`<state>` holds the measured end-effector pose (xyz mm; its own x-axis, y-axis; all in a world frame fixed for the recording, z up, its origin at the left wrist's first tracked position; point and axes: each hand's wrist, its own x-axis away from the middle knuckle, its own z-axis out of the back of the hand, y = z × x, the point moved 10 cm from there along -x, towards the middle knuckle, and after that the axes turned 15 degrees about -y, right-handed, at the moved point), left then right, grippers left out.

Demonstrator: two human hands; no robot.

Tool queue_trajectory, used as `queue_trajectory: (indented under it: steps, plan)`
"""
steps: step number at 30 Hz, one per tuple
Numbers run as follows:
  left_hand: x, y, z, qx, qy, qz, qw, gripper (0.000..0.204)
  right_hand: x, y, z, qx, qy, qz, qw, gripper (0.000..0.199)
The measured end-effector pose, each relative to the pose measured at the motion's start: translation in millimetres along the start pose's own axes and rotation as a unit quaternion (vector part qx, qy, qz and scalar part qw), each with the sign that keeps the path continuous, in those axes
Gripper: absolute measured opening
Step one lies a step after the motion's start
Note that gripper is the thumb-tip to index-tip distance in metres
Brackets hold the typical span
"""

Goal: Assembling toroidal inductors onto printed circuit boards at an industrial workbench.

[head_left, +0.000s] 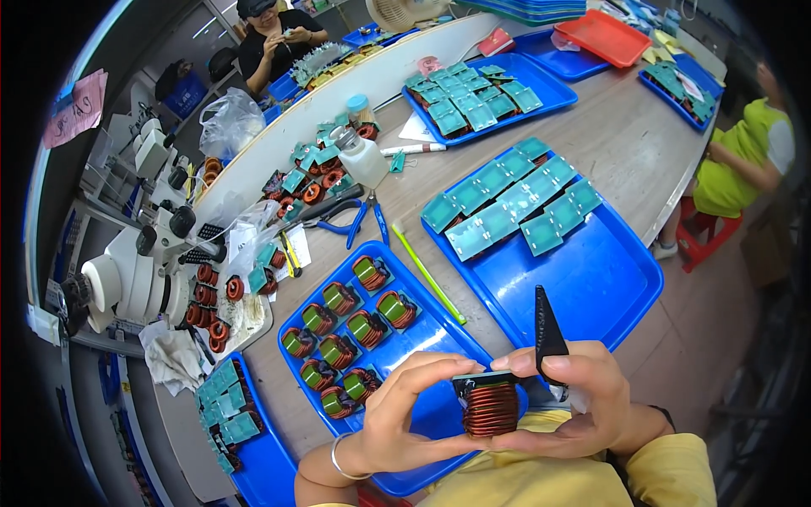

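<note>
Between my two hands is a copper-wound coil (490,411) with a thin board along its upper edge. My left hand (397,422) is closed on its left side, thumb and fingers at its top and bottom. My right hand (596,401) grips the coil's right side and also holds a black pointed tool (548,334) with a toothed edge, standing upright; its lower end is hidden by the fingers. Beneath the hands lies a blue tray (435,334) with several similar coils (367,329) showing green bands.
Blue trays hold board-topped parts (511,203), and some stand at the back (473,101) and lower left (228,406). Pliers (359,221), a white bottle (361,159), a green strip (429,275) and microscopes (127,275) occupy the bench. Two people sit nearby, one behind the divider (283,38), one right (735,160).
</note>
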<state>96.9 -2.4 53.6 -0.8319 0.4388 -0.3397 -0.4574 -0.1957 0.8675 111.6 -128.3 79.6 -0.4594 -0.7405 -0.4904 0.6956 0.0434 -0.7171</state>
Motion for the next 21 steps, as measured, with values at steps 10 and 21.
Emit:
queue_trajectory:
  steps: [10, 21]
  plan:
    - [-1.0, -16.4, -6.7, 0.014, -0.059, 0.111, 0.992, 0.077, 8.5, 13.3, 22.1, 0.024, 0.075, -0.011, 0.997, 0.056]
    - [0.6, -22.1, -1.8, 0.143, -0.013, 0.060, 0.988, 0.067, 18.8, 16.1, 40.7, 0.013, 0.127, 0.004, 0.992, 0.023]
